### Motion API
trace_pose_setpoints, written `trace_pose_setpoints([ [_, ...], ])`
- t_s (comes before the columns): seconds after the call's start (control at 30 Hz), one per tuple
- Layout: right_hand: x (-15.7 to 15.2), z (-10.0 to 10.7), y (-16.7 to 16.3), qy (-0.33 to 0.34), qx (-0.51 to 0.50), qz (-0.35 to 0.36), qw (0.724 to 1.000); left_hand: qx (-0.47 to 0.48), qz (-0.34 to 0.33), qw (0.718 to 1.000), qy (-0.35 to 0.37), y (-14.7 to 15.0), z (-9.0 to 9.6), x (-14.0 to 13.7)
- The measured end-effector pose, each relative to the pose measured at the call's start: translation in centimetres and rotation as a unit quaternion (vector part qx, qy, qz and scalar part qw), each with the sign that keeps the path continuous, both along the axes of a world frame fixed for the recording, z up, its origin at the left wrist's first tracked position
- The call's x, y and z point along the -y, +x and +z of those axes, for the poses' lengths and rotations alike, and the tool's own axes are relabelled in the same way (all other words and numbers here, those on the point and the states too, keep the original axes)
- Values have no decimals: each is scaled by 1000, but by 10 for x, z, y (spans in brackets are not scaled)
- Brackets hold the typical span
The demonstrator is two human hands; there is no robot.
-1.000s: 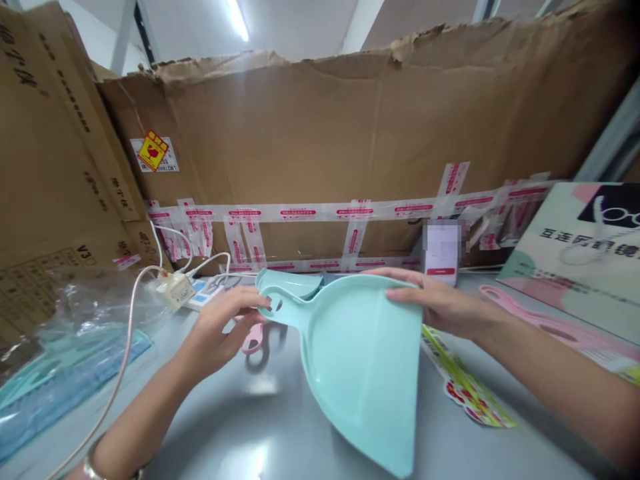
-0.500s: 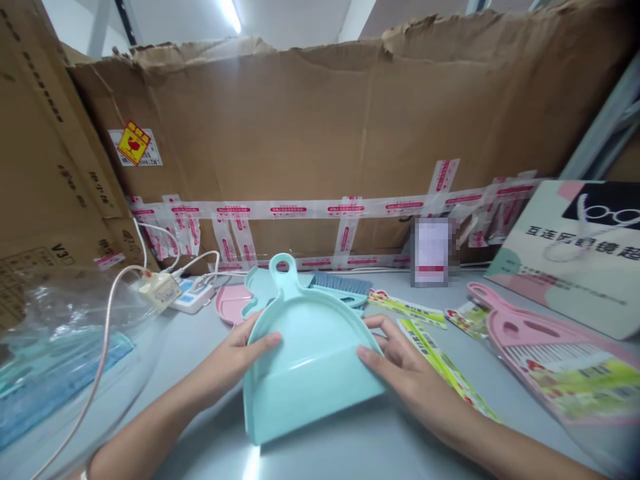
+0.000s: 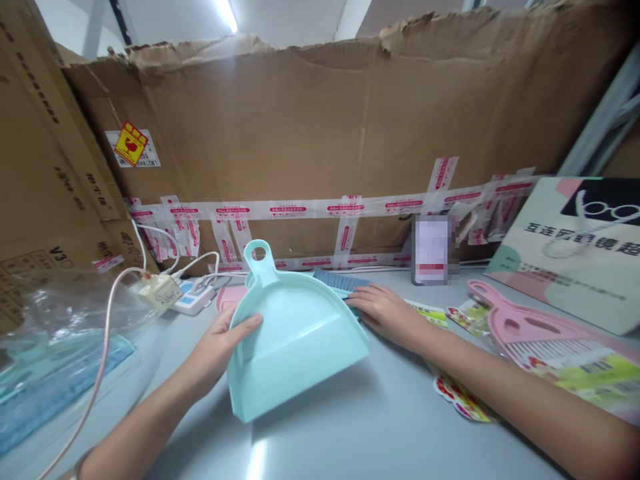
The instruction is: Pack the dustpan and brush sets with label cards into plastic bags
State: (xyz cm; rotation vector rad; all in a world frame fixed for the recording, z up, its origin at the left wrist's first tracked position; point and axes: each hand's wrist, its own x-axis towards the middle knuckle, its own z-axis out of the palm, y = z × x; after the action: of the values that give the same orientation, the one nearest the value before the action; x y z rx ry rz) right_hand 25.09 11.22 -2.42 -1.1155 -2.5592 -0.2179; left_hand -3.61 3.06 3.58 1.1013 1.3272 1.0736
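"Where is the dustpan [image 3: 297, 333] held?"
"Over the table [image 3: 400, 420], clamped by the left hand [image 3: 219, 347]'s fingers."
"The right hand [image 3: 387, 313]?"
"Placed at the brush [image 3: 341, 281]; whether its fingers are closed cannot be told."

Warehouse or stockroom type workspace, exact kind unclear. Big cardboard wall [image 3: 280, 133] with printed packing tape [image 3: 290, 210] and fragile sticker [image 3: 131, 144]; printed carton [image 3: 40, 167] at left; metal frame post [image 3: 595, 133] at right; tube light [image 3: 227, 15] overhead; grey table [image 3: 400, 427], bagged goods [image 3: 65, 377], power strip [image 3: 193, 300].
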Motion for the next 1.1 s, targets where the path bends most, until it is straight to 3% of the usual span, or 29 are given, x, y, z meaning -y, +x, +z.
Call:
trace_pose_setpoints([
  [0.13,3,2,0,24,22,-12,999,-20,-33,999,0,0,-4,2],
  [0.33,9,4,9,-27,-10,26,999,-24,-55,998,-3,2,-6,4],
  [0.57,10,0,7,120,-97,10,988,-39,-106,994,10,2,-8,6],
  [0.67,8,8,12,193,-196,-17,961,-44,-120,992,9,2,-6,7],
  [0.73,8,20,17,204,-283,-55,936,-50,-122,991,6,2,-5,8],
  [0.77,9,27,20,199,-344,-82,914,-54,-123,991,8,3,-4,9],
  [0.83,15,43,22,184,-491,-121,843,-65,-120,991,15,5,-2,10],
  [0.9,25,56,20,180,-600,-111,771,-78,-117,990,17,7,-2,10],
  [0.93,32,61,17,186,-622,-92,755,-84,-116,990,16,8,-2,10],
  [1.03,55,67,4,170,-613,-21,771,-103,-126,986,31,10,-4,9],
  [1.1,68,67,-7,106,-612,6,784,-110,-140,982,59,10,-7,8],
])
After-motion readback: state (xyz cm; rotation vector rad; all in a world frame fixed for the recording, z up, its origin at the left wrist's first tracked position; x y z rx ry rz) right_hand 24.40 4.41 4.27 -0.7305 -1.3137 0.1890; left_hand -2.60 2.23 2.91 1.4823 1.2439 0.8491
